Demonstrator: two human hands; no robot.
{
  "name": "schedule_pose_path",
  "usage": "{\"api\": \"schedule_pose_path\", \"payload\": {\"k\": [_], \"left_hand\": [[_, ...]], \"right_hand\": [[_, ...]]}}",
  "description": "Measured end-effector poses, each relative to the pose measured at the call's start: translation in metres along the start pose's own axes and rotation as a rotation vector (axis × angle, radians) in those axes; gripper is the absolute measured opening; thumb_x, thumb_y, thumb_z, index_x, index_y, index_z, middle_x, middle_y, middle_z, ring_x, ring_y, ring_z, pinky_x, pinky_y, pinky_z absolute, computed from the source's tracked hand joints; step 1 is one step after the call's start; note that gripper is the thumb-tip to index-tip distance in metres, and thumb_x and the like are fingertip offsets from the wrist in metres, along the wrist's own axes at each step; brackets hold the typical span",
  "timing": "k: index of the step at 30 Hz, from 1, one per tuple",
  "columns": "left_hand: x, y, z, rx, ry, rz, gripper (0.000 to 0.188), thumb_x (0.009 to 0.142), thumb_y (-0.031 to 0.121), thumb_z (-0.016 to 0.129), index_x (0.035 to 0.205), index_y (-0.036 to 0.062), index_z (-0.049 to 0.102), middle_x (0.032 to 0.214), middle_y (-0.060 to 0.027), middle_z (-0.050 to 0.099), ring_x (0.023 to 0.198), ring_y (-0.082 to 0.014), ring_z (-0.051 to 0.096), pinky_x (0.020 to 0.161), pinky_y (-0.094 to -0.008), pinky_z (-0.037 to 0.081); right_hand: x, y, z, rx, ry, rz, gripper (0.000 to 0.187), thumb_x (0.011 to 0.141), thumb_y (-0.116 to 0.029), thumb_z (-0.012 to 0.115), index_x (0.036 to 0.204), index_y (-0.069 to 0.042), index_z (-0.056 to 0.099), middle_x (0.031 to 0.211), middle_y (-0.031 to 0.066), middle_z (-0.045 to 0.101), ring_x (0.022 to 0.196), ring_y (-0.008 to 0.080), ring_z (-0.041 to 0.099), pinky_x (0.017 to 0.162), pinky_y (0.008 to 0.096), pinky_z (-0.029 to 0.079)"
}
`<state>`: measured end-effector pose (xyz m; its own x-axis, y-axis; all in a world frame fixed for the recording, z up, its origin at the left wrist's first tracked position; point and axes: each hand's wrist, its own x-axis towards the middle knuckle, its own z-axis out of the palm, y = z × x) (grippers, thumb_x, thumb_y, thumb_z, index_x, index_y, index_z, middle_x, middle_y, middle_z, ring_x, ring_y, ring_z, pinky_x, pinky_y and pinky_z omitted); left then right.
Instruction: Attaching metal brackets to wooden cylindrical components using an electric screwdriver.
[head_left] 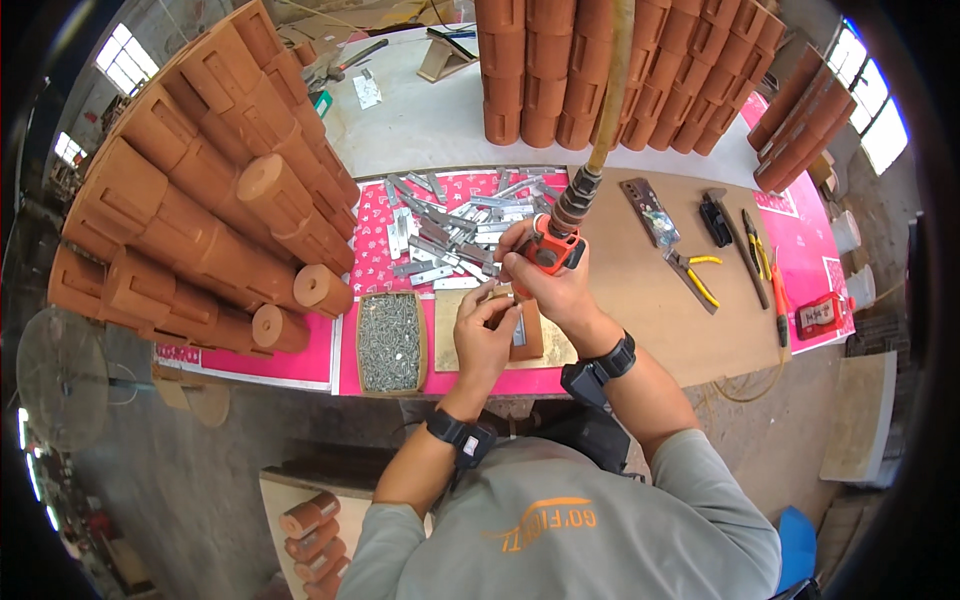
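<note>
Right hand: wrapped around the body of a red driver (550,252), fingers closed over it; the right hand (556,290) holds it above the work, with a hose (615,90) rising from its top.
Left hand: the left hand (482,345) has thumb and forefinger drawn close together just under the driver; whether they pinch a screw I cannot tell.
Brown piece: the brown piece (528,342) lies on a gold board (450,345) near the table's front edge, partly hidden by the left hand, a metal strip (519,331) along it.
Risk: the fingertips sit very near the driver's lower end — a slip of the tip could catch them. A tilted driver could skew the strip, and a tug from the hose could cause that tilt.
Left side: the screw box (423,345) stands just beside the board, so a wide left elbow could knock it; loose strips (450,232) crowd the far side.
Right side: the brown sheet (725,320) gives the right forearm room, as far as the yellow-handled pliers (700,280).
</note>
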<state>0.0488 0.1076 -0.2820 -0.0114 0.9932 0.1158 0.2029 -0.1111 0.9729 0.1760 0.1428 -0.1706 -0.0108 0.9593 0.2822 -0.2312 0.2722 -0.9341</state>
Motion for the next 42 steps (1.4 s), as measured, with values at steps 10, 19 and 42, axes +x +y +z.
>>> {"api": "schedule_pose_path", "payload": {"k": [10, 19, 42], "left_hand": [[-0.005, -0.008, 0.005, 0.076, 0.022, 0.228, 0.028, 0.085, 0.000, 0.068, 0.112, -0.0010, 0.061, 0.117, -0.0126, 0.060, 0.110, -0.0227, 0.060, 0.093, -0.0325, 0.049], [0.000, -0.005, 0.004, 0.168, 0.021, 0.233, 0.014, 0.084, 0.001, 0.069, 0.098, -0.0027, 0.066, 0.106, -0.0098, 0.063, 0.091, -0.0202, 0.064, 0.078, -0.0303, 0.052], [-0.016, -0.005, -0.006, 0.230, -0.192, 0.330, 0.110, 0.068, 0.029, 0.091, 0.148, -0.0058, 0.024, 0.148, -0.0265, 0.036, 0.138, -0.0415, 0.036, 0.113, -0.0481, 0.034]], "right_hand": [[-0.004, 0.002, -0.002, -0.020, -0.019, -0.012, 0.015, 0.082, 0.003, 0.066, 0.097, 0.002, 0.066, 0.086, 0.0058, 0.068, 0.077, 0.0112, 0.064, 0.070, 0.0272, 0.053], [-0.005, 0.006, -0.002, -0.026, -0.021, -0.052, 0.016, 0.081, 0.005, 0.062, 0.097, 0.004, 0.062, 0.086, 0.0093, 0.067, 0.071, 0.0137, 0.065, 0.065, 0.0272, 0.055], [-0.002, 0.002, 0.001, -0.066, -0.059, -0.068, 0.013, 0.081, 0.006, 0.060, 0.093, 0.003, 0.062, 0.083, 0.0090, 0.066, 0.068, 0.0119, 0.064, 0.055, 0.0235, 0.050]]}}
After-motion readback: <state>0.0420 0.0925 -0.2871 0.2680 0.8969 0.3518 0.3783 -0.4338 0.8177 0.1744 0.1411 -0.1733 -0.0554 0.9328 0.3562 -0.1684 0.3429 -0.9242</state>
